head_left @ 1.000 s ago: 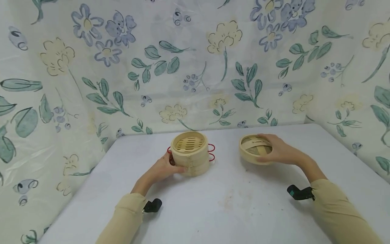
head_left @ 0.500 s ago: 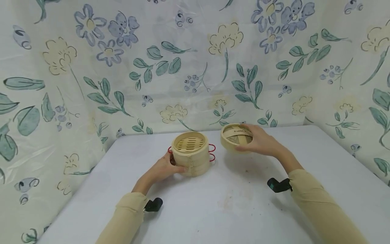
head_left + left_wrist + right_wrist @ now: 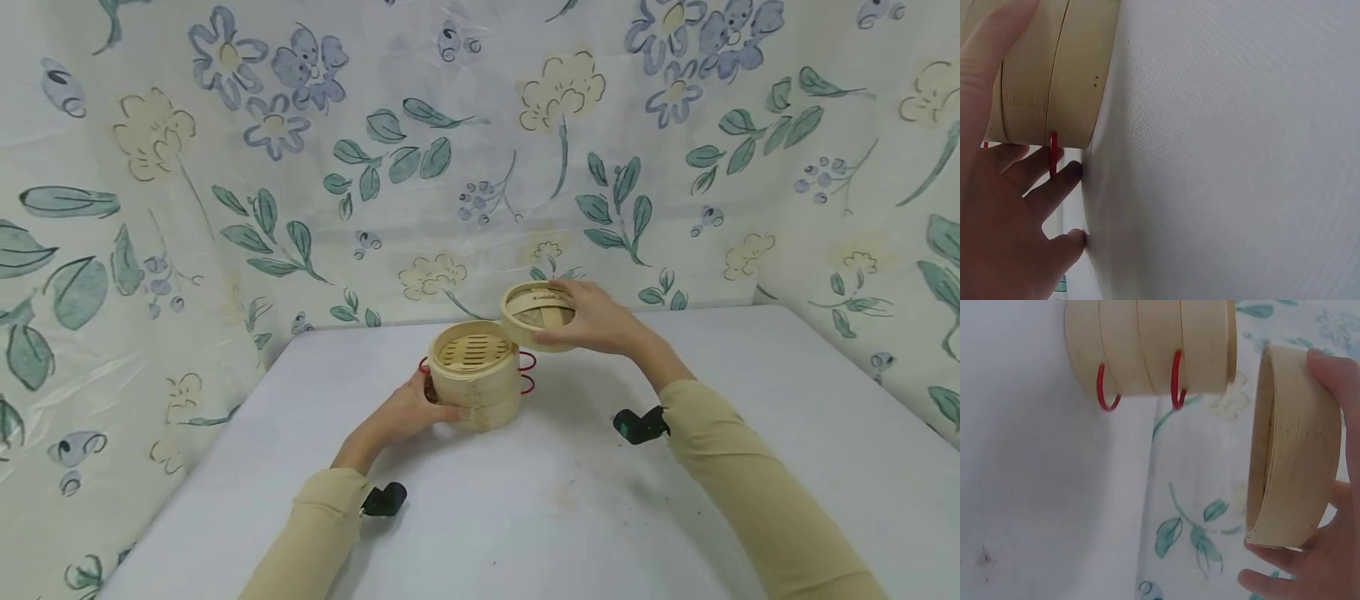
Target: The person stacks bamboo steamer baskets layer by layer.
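A round two-tier bamboo steamer [image 3: 480,392] with a slatted top and red loop handles stands on the white table. My left hand [image 3: 408,414] grips its left side, the thumb across the front; in the left wrist view the fingers [image 3: 1054,190] reach around by a red handle. Raised just right of the steamer's top rim is the bamboo steamer lid [image 3: 536,321], pinched at its right side by my right hand [image 3: 596,321]. The right wrist view shows the lid [image 3: 1300,450] apart from the steamer [image 3: 1154,350], its hollow side facing the steamer's top.
The white table [image 3: 555,508] has small dark specks and a faint brownish smudge near its middle. Behind it and along the sides hangs a floral-patterned sheet [image 3: 420,200]. Each wrist carries a black camera [image 3: 640,426].
My right hand has carried the lid leftward and upward, from well to the right of the steamer to close beside its top rim. The left hand keeps its hold on the steamer.
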